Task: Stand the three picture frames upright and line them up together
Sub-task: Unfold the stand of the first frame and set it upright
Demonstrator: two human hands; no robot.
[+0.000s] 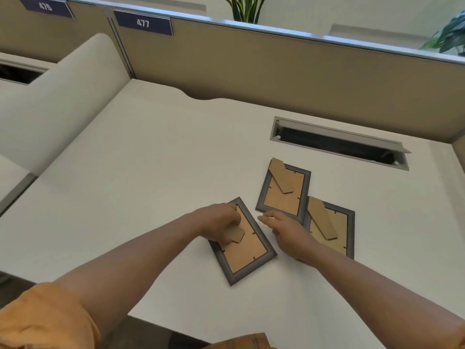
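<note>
Three grey picture frames lie face down on the white desk point(151, 172), brown cardboard backs up. The near frame point(247, 250) lies tilted in front of me. My left hand point(219, 225) rests on its upper left part, fingers pinching its cardboard stand flap point(236, 234). The far frame point(284, 190) lies behind it, and the right frame point(332, 227) lies partly under the far one's corner. My right hand point(286, 233) hovers with fingers apart between the near frame and the right frame, covering the right frame's left edge.
An open cable slot point(337, 144) with a metal lid is set into the desk behind the frames. A tan partition point(276, 71) with a "477" label walls the back. A curved white divider point(63, 96) stands on the left. Plants rise beyond the partition.
</note>
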